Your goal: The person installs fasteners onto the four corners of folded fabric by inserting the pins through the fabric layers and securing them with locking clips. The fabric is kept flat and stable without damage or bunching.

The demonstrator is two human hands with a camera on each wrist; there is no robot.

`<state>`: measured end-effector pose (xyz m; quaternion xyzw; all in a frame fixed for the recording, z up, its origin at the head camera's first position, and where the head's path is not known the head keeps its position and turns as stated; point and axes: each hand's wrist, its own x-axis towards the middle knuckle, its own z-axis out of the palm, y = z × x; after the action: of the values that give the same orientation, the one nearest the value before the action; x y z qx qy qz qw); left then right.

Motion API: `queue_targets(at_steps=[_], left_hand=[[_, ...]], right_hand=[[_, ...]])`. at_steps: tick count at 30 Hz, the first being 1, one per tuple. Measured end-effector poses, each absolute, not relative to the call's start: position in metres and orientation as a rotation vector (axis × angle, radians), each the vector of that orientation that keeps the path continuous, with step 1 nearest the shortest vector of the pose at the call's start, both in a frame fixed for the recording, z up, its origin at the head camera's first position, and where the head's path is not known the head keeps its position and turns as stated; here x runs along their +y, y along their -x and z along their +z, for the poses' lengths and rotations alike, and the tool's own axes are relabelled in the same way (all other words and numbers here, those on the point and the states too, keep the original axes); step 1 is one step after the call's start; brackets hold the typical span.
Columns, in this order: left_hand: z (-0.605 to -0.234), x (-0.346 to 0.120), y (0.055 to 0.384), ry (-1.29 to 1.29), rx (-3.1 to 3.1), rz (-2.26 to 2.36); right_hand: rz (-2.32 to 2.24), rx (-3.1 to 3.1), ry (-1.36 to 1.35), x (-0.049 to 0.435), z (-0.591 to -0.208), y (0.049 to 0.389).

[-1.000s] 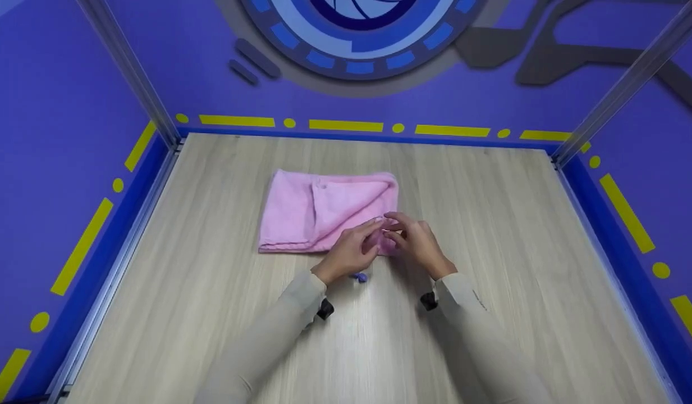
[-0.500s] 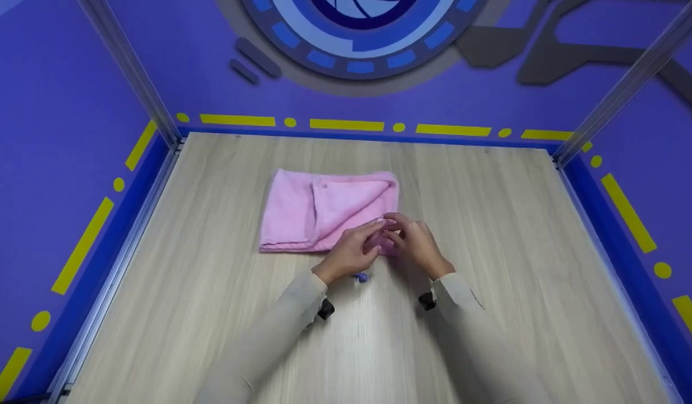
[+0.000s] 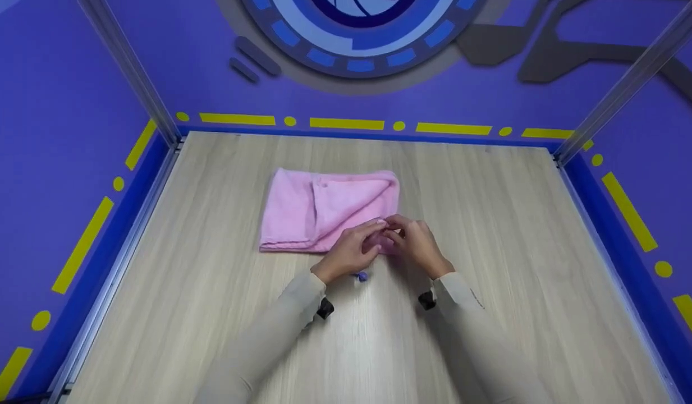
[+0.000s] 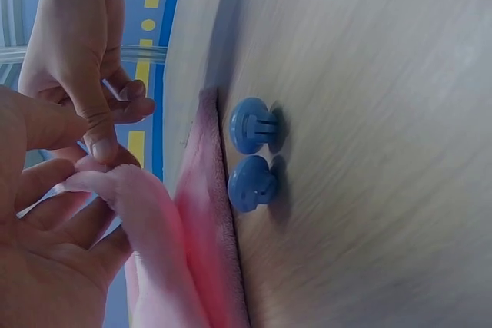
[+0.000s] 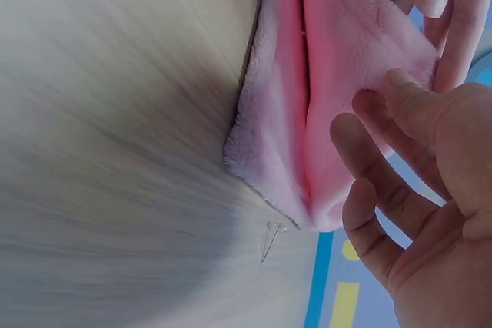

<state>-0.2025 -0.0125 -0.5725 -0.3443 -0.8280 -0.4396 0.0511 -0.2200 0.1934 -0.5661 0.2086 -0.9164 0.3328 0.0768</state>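
A folded pink fleece cloth (image 3: 289, 213) lies on the table, one near corner lifted between both hands. My left hand (image 3: 348, 252) holds that corner, its fingers behind the fabric in the left wrist view. My right hand (image 3: 421, 244) meets it from the right; its thumb and forefinger pinch the cloth near the left fingertips. Whether a small thing is also between the fingers is hidden. Two round blue plastic clips (image 4: 250, 124) with slotted stems lie beside the cloth's near edge, below my left wrist. A thin pin with a clear head (image 5: 275, 228) is beside the cloth's right end.
The wooden tabletop (image 3: 525, 252) is bounded by blue-purple panels (image 3: 42, 140) with yellow marks at the left, back and right. Metal posts (image 3: 615, 84) stand at the back corners.
The right forefinger has curled down slightly towards the left fingertips at the cloth corner. The cloth and blue clips stay in place.
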Motion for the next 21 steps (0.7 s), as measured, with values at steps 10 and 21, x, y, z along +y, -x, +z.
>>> queue_targets(at_steps=[10, 21], left_hand=[[-0.573, -0.026, 0.198, 0.917, -2.505, -1.292], [-0.574, -0.044, 0.192, 1.065, -2.920, -1.300]], right_hand=[[0.959, -2.694, -0.651, 0.196, -0.570, 0.220], [0.968, -2.718, -0.620, 0.197, -0.571, 0.219]])
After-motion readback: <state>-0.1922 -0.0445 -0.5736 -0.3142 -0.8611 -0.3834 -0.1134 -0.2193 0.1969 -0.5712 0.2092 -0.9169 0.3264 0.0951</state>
